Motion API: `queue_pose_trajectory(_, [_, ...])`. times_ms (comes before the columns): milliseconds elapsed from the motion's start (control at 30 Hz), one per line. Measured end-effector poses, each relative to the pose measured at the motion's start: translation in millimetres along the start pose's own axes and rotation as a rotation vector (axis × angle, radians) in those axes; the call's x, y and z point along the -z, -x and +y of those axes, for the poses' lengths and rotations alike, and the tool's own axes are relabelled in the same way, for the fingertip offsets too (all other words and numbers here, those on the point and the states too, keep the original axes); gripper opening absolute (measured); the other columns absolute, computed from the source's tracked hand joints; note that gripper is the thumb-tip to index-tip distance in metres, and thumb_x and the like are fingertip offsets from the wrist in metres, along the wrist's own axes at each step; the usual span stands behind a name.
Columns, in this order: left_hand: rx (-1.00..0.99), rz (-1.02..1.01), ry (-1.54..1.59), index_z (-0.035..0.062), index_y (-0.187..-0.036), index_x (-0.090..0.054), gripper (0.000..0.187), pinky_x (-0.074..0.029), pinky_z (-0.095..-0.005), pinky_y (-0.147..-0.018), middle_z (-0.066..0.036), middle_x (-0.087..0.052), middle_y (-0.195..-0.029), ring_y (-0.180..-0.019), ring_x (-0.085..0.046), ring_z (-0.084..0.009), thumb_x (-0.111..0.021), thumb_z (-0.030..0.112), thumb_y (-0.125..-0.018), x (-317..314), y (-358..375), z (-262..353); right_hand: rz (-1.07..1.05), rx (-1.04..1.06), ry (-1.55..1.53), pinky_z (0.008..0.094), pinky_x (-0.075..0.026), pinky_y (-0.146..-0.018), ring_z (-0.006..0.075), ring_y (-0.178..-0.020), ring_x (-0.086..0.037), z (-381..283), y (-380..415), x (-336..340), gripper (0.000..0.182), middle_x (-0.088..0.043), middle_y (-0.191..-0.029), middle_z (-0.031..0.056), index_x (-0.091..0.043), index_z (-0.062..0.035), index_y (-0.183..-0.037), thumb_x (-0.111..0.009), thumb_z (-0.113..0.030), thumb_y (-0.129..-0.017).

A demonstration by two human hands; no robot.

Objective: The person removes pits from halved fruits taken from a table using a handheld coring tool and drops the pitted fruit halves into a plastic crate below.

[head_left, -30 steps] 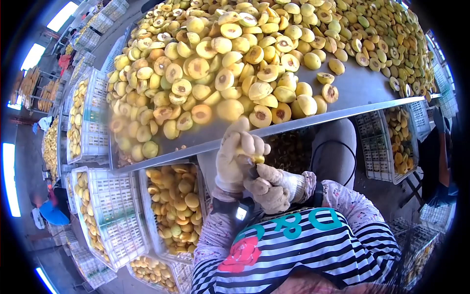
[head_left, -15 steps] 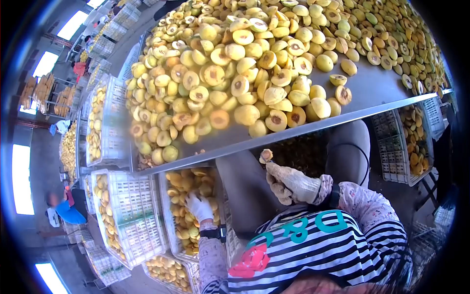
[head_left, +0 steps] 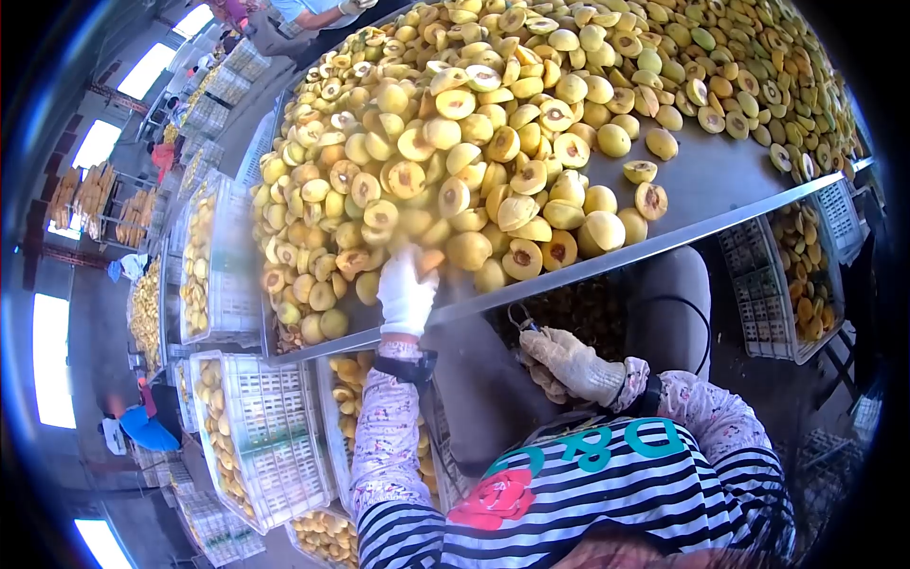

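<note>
My left hand (head_left: pixel 408 296), in a white glove, reaches over the near edge of the metal table to the heap of halved yellow peaches (head_left: pixel 455 104). Its fingers close on a peach half (head_left: pixel 431 261), which they partly cover. My right hand (head_left: pixel 573 365), in a worn, stained knit glove, is held over my lap, below the table edge. It grips a pitting tool whose metal loop (head_left: pixel 518 316) sticks out past the fingers; the handle is hidden in the glove. The loop is bare.
The metal table's raised front lip (head_left: pixel 664 229) runs above my knees. A crate of peach halves (head_left: pixel 346 379) stands beside my left leg, with another white crate (head_left: pixel 270 427) further left. A crate (head_left: pixel 782 284) stands at right. Another person's arm (head_left: pixel 322 17) shows at the far side.
My left hand has moved up from the crate at my left to the heap and taken hold of a peach half. The fruit piece on the tool's loop is gone.
</note>
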State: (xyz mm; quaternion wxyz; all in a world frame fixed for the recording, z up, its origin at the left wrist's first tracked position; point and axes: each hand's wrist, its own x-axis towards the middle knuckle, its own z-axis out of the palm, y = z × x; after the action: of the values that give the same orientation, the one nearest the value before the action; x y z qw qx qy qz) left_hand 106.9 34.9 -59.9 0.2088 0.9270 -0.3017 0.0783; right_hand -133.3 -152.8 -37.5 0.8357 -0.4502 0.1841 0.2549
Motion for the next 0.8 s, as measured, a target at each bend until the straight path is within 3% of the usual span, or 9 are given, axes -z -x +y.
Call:
queue_pose_trajectory(33, [0.038, 0.069, 0.367, 0.0058, -0.1, -0.062, 0.03, -0.052, -0.0395, -0.076, -0.012, -0.066, -0.088, -0.082, -0.065, -0.0325, -0.077, 0.013, -0.075, 4, 4, 13, 0.006, 0.059, 0.058, 0.0281, -0.039, -0.046, 0.01, -0.05, -0.043, -1, -1, -1, 0.036, -0.048, -0.064, -0.001, -0.05, -0.0114, -0.088, -0.053, -0.045, -0.101])
queue_pose_trajectory(67, [0.065, 0.103, 0.483, 0.0034, -0.104, -0.066, 0.028, -0.054, -0.034, -0.08, -0.01, -0.068, -0.095, -0.086, -0.067, -0.0248, -0.076, 0.009, -0.079, 11, 15, 28, -0.01, 0.156, 0.076, 0.0275, -0.04, -0.047, 0.0094, -0.05, -0.045, -5, 1, -6, 0.034, -0.049, -0.065, -0.0011, -0.051, -0.0108, -0.09, -0.054, -0.043, -0.101])
queue_pose_trajectory(133, [0.125, 0.059, 0.955, -0.0003, -0.114, -0.067, 0.032, -0.055, -0.031, -0.087, -0.009, -0.069, -0.105, -0.094, -0.067, -0.0185, -0.072, 0.004, -0.083, 36, 35, 76, -0.037, 0.341, 0.121, 0.0263, -0.041, -0.048, 0.0083, -0.052, -0.047, -17, 7, -21, 0.031, -0.052, -0.066, -0.0013, -0.053, -0.0096, -0.094, -0.055, -0.04, -0.1])
queue_pose_trajectory(167, [0.114, -0.043, 0.976, -0.0033, -0.12, -0.064, 0.034, -0.054, -0.0294, -0.091, -0.009, -0.067, -0.111, -0.1, -0.066, -0.0179, -0.069, 0.0, -0.086, 46, 46, 84, -0.051, 0.326, 0.204, 0.0242, -0.04, -0.049, 0.0075, -0.053, -0.048, -17, 4, -22, 0.029, -0.053, -0.066, -0.0018, -0.056, -0.0095, -0.099, -0.055, -0.038, -0.1])
queue_pose_trajectory(233, [0.343, -0.034, 1.35, -0.0021, -0.117, -0.064, 0.028, -0.054, -0.0296, -0.089, -0.01, -0.067, -0.108, -0.094, -0.065, -0.0174, -0.06, 0.015, -0.096, 39, 67, 107, -0.087, 0.245, 0.204, 0.0241, -0.04, -0.049, 0.0078, -0.053, -0.049, -20, 1, -25, 0.029, -0.053, -0.066, -0.0023, -0.056, -0.0098, -0.099, -0.055, -0.039, -0.1])
queue_pose_trajectory(300, [0.4, 0.03, 1.529, 0.0007, -0.107, -0.062, 0.042, -0.054, -0.0348, -0.089, -0.012, -0.065, -0.107, -0.094, -0.064, -0.0202, -0.043, 0.039, -0.105, 20, 76, 110, -0.093, 0.148, 0.222, 0.0244, -0.04, -0.049, 0.0076, -0.054, -0.049, -16, -2, -31, 0.031, -0.052, -0.066, -0.0032, -0.056, -0.0098, -0.1, -0.055, -0.041, -0.1])
queue_pose_trajectory(400, [0.433, 0.165, 1.596, 0.0012, -0.106, -0.06, 0.045, -0.055, -0.0379, -0.089, -0.013, -0.065, -0.103, -0.093, -0.064, -0.0227, -0.038, 0.041, -0.106, 19, 72, 141, -0.035, 0.14, 0.243, 0.0243, -0.041, -0.049, 0.0071, -0.055, -0.05, -17, -1, -31, 0.032, -0.053, -0.067, -0.0029, -0.056, -0.0094, -0.099, -0.055, -0.042, -0.101])
queue_pose_trajectory(633, [0.727, 0.148, 1.522, -0.0039, -0.102, -0.061, 0.052, -0.056, -0.0348, -0.084, -0.013, -0.066, -0.094, -0.087, -0.065, -0.0228, -0.035, 0.041, -0.106, 34, 71, 152, 0.09, 0.364, 0.493, 0.033, -0.051, -0.08, 0.0163, -0.083, -0.062, 0, -20, -24, 0.04, -0.068, -0.089, 0.0064, -0.062, -0.0016, -0.115, -0.058, -0.039, -0.1])
queue_pose_trajectory(800, [0.674, 0.129, 1.345, -0.0049, -0.103, -0.062, 0.051, -0.056, -0.034, -0.081, -0.014, -0.067, -0.093, -0.085, -0.066, -0.0225, -0.036, 0.039, -0.106, 36, 77, 147, -0.019, 0.432, 0.502, 0.034, -0.05, -0.085, 0.0172, -0.09, -0.062, 6, -27, -20, 0.044, -0.069, -0.096, 0.0106, -0.062, 0.0005, -0.115, -0.06, -0.04, -0.099])
